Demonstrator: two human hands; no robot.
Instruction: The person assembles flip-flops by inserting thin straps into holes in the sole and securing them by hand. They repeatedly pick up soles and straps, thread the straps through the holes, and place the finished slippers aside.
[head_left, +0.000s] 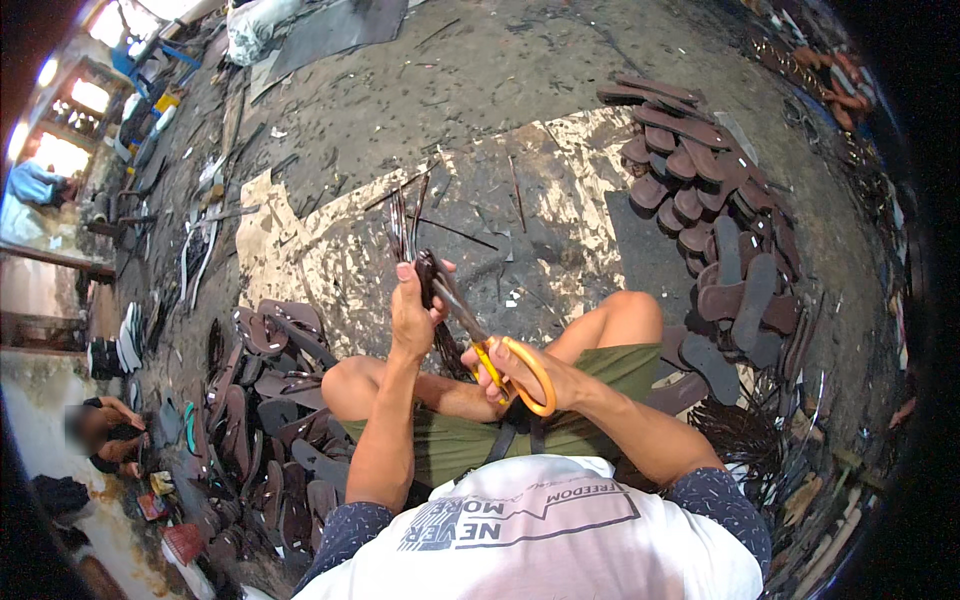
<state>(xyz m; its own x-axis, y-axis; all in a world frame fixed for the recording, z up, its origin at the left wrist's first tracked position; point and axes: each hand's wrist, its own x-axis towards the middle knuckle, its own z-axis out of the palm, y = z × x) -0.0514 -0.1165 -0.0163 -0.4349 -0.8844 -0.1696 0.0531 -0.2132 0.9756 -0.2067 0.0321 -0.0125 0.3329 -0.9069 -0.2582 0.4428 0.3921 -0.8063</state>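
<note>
My left hand [410, 312] is closed around a bundle of thin dark brown strips [403, 225], held upright above my crossed legs. The strips fan out above the fist, and more hang down below it. Gripped in my right hand [566, 382] is a pair of scissors [463, 312] with yellow-orange handles. Its blades point up and left, reaching the strips beside my left fingers. Whether the blades are closed on any strip is hard to make out.
A worn, stained sheet [285, 235] covers the floor ahead, with a loose strip [517, 195] on it. Brown soles [690, 205] are heaped at right, near grey soles [755, 300]. Sandals [235, 430] pile up at left. Dark strips [735, 425] lie by my right elbow. Another person [118, 425] sits far left.
</note>
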